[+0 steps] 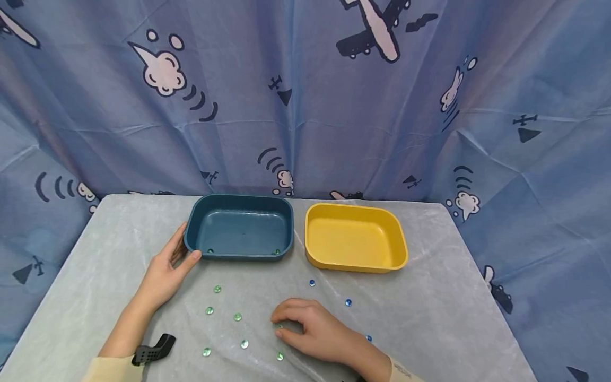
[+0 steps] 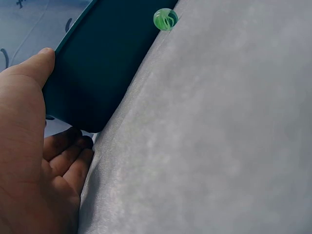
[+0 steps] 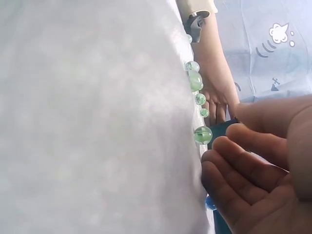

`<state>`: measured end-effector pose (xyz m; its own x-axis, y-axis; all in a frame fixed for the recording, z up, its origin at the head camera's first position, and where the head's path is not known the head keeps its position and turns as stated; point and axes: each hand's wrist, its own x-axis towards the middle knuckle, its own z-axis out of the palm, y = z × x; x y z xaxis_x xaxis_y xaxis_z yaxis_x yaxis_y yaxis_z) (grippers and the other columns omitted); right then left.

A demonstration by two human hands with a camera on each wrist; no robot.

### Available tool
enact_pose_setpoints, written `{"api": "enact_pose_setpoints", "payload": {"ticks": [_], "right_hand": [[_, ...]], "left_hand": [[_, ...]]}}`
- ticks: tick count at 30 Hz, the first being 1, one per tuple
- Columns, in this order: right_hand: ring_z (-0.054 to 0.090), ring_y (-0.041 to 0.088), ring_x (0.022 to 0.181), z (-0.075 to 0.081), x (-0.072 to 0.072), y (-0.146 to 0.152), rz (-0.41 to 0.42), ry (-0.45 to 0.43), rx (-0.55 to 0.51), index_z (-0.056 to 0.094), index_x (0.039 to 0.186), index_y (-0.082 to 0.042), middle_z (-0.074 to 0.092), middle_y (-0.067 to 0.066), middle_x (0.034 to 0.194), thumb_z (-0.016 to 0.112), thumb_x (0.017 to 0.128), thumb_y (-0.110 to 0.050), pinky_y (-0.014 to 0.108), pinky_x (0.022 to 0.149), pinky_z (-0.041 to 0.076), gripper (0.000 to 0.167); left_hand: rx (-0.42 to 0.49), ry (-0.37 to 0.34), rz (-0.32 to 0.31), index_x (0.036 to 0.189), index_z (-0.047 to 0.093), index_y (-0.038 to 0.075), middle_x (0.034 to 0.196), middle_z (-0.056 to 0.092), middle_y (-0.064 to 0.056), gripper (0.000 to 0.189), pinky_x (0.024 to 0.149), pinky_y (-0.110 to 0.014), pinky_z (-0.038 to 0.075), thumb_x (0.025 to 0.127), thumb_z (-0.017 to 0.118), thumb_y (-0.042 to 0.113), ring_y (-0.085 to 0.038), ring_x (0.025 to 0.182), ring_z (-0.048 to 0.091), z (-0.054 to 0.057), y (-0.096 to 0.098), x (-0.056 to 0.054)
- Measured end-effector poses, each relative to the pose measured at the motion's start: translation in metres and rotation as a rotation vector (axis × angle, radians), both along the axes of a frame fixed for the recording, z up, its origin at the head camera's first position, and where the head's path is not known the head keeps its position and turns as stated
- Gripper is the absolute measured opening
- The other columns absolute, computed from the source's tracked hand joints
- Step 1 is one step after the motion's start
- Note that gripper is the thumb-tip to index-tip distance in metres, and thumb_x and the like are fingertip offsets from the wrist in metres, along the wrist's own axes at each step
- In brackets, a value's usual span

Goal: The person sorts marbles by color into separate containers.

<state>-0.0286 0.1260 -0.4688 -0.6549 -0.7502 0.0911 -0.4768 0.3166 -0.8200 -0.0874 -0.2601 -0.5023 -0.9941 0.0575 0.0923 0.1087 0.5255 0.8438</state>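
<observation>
Patterned curtains (image 1: 238, 42) back a grey table (image 1: 439, 318) where the left hand (image 1: 164, 270) grips the blue tub (image 1: 243, 228), 11 o'clock from the right hand (image 1: 312, 329), whose released, loosely bent fingers part around 1 green marble (image 1: 280, 326) at 9 o'clock.

Pale grey counter (image 1: 429, 307); from its middle, dark teal tray (image 1: 241, 229) at eleven o'clock, yellow tray (image 1: 353, 237) at two, green-swirled marbles (image 1: 237, 317) at eight, blue marbles (image 1: 348, 303) at four, airplane-patterned blue curtain (image 1: 315, 138) at twelve.
</observation>
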Motion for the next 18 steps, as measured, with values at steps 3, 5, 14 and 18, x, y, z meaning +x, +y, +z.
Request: {"api": "enact_pose_setpoints", "payload": {"ticks": [3, 5, 14, 18], "right_hand": [[0.068, 0.006, 0.118, -0.003, 0.0, 0.003, 0.01, 0.028, 0.021, 0.08, 0.122, -0.01, 0.074, -0.004, 0.125, 0.074, 0.108, -0.019, 0.028, 0.104, 0.056, 0.018], [0.067, 0.006, 0.119, -0.005, 0.0, 0.004, 0.016, 0.047, 0.035, 0.081, 0.121, -0.011, 0.073, -0.005, 0.126, 0.075, 0.107, -0.017, 0.028, 0.105, 0.056, 0.017], [0.064, 0.005, 0.121, -0.015, -0.001, 0.007, 0.022, 0.092, 0.051, 0.08, 0.121, -0.014, 0.07, -0.008, 0.128, 0.08, 0.102, -0.013, 0.029, 0.107, 0.054, 0.019], [0.063, 0.005, 0.121, -0.017, -0.002, 0.005, 0.014, 0.125, 0.069, 0.08, 0.121, -0.014, 0.07, -0.009, 0.128, 0.081, 0.102, -0.012, 0.028, 0.107, 0.054, 0.019]], "left_hand": [[0.004, 0.001, -0.001, 0.178, 0.019, 0.018, 0.171, 0.037, -0.027, 0.084, 0.114, -0.064, 0.041, 0.111, 0.069, 0.032, -0.05, 0.15, 0.046, 0.0, 0.0, 0.0], [0.004, 0.001, 0.0, 0.178, 0.019, 0.018, 0.171, 0.037, -0.026, 0.084, 0.114, -0.064, 0.042, 0.111, 0.069, 0.032, -0.05, 0.15, 0.046, -0.001, -0.001, 0.0], [0.004, 0.0, 0.001, 0.178, 0.019, 0.021, 0.171, 0.037, -0.025, 0.084, 0.118, -0.051, 0.044, 0.111, 0.069, 0.031, -0.049, 0.151, 0.047, -0.002, -0.001, 0.001], [0.002, -0.003, 0.002, 0.178, 0.019, 0.021, 0.171, 0.037, -0.025, 0.084, 0.115, -0.06, 0.042, 0.111, 0.069, 0.032, -0.049, 0.151, 0.046, -0.001, -0.001, 0.0]]}}
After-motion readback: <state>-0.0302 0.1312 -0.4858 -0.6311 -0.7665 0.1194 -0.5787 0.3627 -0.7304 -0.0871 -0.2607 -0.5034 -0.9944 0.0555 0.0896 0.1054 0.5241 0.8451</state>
